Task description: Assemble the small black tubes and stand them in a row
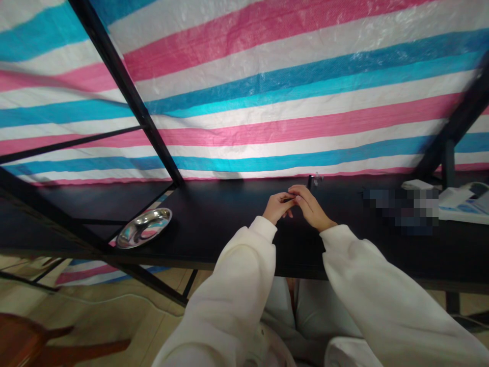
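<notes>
Over the black table, my left hand (277, 206) and my right hand (308, 208) meet with their fingers bent inward and touching. Both look closed, thumbs and fingertips pressed together. A small dark sliver shows between them, too little to name, and the fingers hide whatever else is there. Just behind my right hand, a small black upright piece (309, 182) and a small shiny clear or metallic item (317, 179) stand near the table's back edge.
A shiny metal dish (144, 229) sits at the table's (214, 229) left end, beside a black frame post (126, 84). White items (456, 196) and a blurred-out patch (405, 209) lie at right. Striped sheeting (267, 122) hangs behind; a wooden chair (26, 336) stands lower left.
</notes>
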A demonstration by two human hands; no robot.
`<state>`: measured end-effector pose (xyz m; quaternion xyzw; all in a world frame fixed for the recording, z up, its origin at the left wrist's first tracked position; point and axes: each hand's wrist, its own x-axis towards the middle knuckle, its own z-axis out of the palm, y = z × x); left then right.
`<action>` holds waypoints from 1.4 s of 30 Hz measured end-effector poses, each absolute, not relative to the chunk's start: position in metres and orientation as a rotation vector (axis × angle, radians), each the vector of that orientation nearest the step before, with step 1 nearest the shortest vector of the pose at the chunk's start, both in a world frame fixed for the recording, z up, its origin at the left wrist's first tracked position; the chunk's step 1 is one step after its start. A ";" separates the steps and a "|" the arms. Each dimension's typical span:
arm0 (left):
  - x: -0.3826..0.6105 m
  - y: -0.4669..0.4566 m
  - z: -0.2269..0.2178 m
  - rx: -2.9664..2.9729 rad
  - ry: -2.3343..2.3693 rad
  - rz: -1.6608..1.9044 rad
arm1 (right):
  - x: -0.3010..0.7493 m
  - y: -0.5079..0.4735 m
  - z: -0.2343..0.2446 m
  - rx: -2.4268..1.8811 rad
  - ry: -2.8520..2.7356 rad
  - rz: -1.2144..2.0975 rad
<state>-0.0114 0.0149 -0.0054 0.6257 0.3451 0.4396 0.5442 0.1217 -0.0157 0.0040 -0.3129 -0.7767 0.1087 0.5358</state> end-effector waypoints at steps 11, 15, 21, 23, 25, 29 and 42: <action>-0.009 0.013 -0.004 1.486 0.806 1.037 | 0.122 -0.015 0.001 -0.691 -1.866 0.334; -0.007 0.014 -0.005 1.486 0.811 1.033 | 0.121 -0.014 0.001 -0.684 -1.859 0.352; -0.005 0.012 -0.004 1.499 0.818 1.036 | 0.120 -0.013 0.001 -0.669 -1.863 0.365; -0.005 0.012 -0.004 1.503 0.811 1.039 | 0.120 -0.013 0.001 -0.670 -1.865 0.365; -0.005 0.012 -0.005 1.504 0.816 1.041 | 0.120 -0.014 0.002 -0.671 -1.875 0.360; -0.005 0.011 -0.004 1.506 0.814 1.054 | 0.118 -0.015 0.004 -0.668 -1.881 0.338; -0.019 0.026 -0.011 1.725 1.375 1.186 | 0.128 -0.014 0.007 -0.790 -1.554 0.091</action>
